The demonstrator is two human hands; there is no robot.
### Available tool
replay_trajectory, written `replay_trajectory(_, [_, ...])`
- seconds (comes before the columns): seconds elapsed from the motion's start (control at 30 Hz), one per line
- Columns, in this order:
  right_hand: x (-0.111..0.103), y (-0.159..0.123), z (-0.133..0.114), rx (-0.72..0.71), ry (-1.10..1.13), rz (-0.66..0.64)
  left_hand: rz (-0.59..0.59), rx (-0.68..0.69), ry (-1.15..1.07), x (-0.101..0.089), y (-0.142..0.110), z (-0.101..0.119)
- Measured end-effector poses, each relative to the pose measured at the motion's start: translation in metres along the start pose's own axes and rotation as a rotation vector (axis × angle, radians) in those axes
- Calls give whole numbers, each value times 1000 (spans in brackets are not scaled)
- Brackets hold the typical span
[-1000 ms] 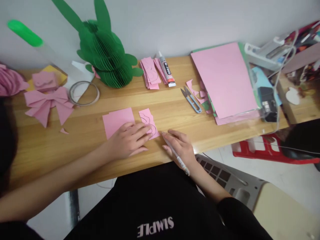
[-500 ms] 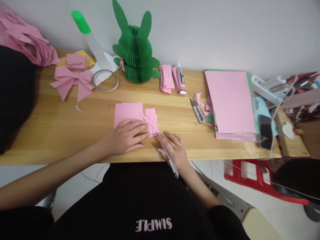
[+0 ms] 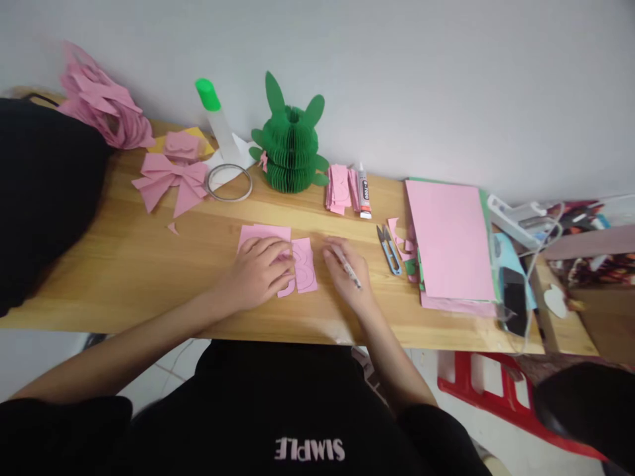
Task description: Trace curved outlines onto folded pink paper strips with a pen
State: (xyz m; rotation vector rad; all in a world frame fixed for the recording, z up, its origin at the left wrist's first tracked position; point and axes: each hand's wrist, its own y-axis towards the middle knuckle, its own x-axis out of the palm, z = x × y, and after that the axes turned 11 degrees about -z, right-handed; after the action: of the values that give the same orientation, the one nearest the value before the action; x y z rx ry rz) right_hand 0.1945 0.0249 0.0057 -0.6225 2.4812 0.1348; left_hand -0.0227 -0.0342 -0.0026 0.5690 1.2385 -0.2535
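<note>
My left hand point(image 3: 260, 274) lies flat, palm down, over pink paper sheets point(image 3: 262, 231). Just beside its fingertips is a pink paper slip point(image 3: 307, 266) with a curved pen outline on it. A scalloped pink paper cutout point(image 3: 286, 289) shows partly from under the fingers, along the slip's left edge. To the right of the slip, my right hand point(image 3: 350, 281) rests at the table with a clear pen point(image 3: 347, 266) in its closed fingers. The pen's rear end points toward me, and its tip is hard to make out.
Thread snips point(image 3: 389, 251) and paper scraps lie right of my right hand, near a pink paper stack point(image 3: 449, 244). Behind stand a green honeycomb paper rabbit point(image 3: 292, 152), a glue tube point(image 3: 364, 192), a tape ring point(image 3: 229, 183) and a pink bow point(image 3: 171, 178). A phone point(image 3: 513, 301) lies far right.
My right hand with the pen has moved up and away from the slip. The cutout that overlapped the slip is now at its left, under my left fingers. The head view has shifted.
</note>
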Motion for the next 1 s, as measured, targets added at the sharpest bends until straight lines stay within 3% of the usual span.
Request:
replay_trajectory(0.23, [6, 44, 4, -65, 31, -173, -72, -76, -87, 6, 2, -1])
replay_trajectory(0.37, [7, 51, 4, 2, 190, -209, -70, -91, -94, 5, 1, -2])
replay_trajectory(0.63, [11, 50, 3, -18, 298, -174, 32, -88, -99, 7, 3, -4])
replay_trajectory(0.73, [-9, 54, -3, -13, 358, -174, 111, -84, -135, 10, 2, -5])
replay_trajectory(0.87, [-63, 74, -14, -24, 425, -56, 134, -125, -191, 10, -1, -7])
replay_trajectory(0.93, [-88, 93, -15, -67, 353, 19, 112, -131, -196, 9, -1, -9])
replay_trajectory(1.0, [-102, 115, -10, -151, 145, 121, 97, -133, -194, 8, -1, -10])
